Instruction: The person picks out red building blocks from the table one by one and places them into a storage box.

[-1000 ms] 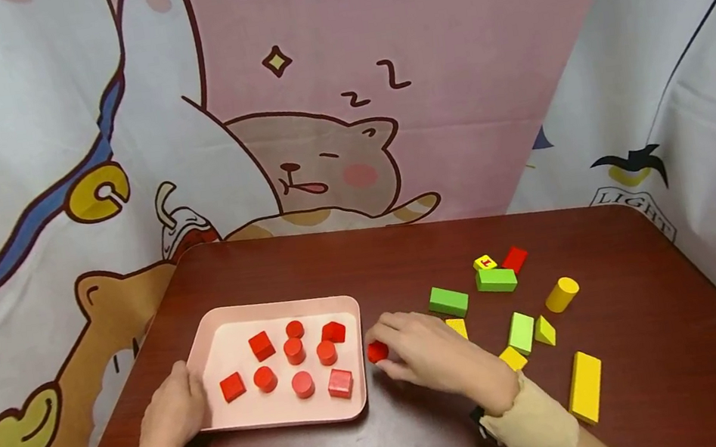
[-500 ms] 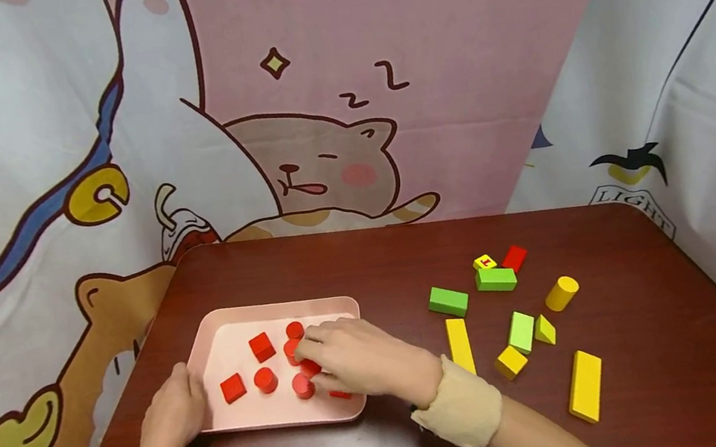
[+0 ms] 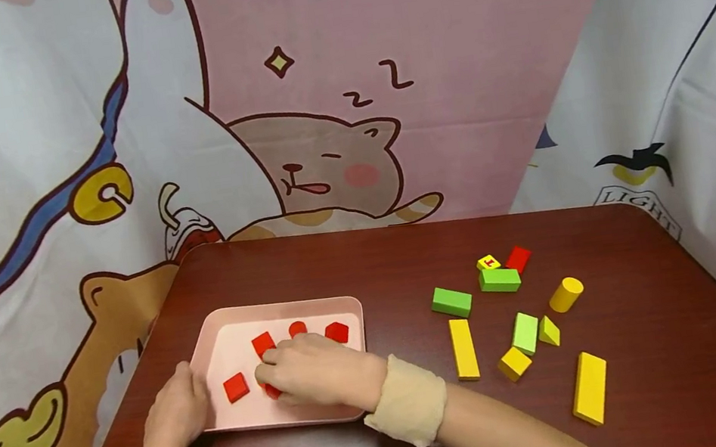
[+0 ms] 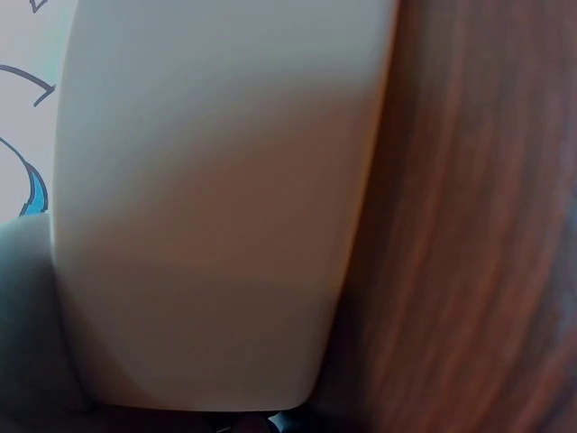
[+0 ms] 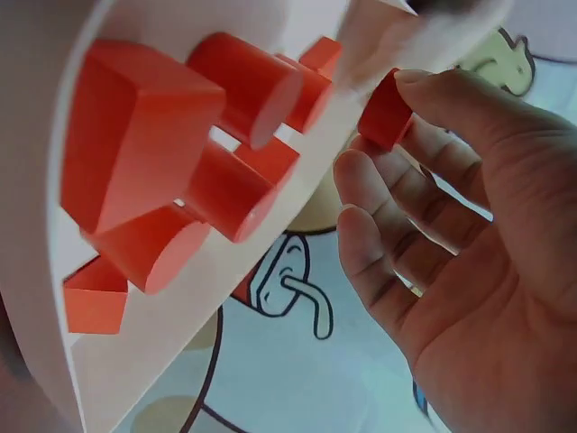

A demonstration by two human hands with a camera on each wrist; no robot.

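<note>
My left hand [image 3: 174,410] grips the left edge of a shallow pink tray [image 3: 224,349]. The left wrist view shows the tray's pale outer wall [image 4: 225,198] up close. Above the tray, my right hand [image 3: 317,370] pinches a small red block [image 5: 386,110] between thumb and finger, as the right wrist view shows. Red pieces lie in the tray: a square block [image 3: 235,387], another block [image 3: 262,342], a cylinder [image 3: 297,328] and a block at the right [image 3: 337,332]. More red cylinders [image 5: 245,88] are covered by the right hand in the head view.
On the right of the brown table [image 3: 377,259] lie green blocks [image 3: 451,302], a long yellow block [image 3: 463,350], a yellow cylinder [image 3: 566,294], a yellow cube [image 3: 514,363], a larger yellow block [image 3: 589,388] and a red block [image 3: 518,259]. A printed cloth hangs behind.
My right hand has moved left from beside the tray to over its middle, carrying the red block. The left hand stays at the tray's edge.
</note>
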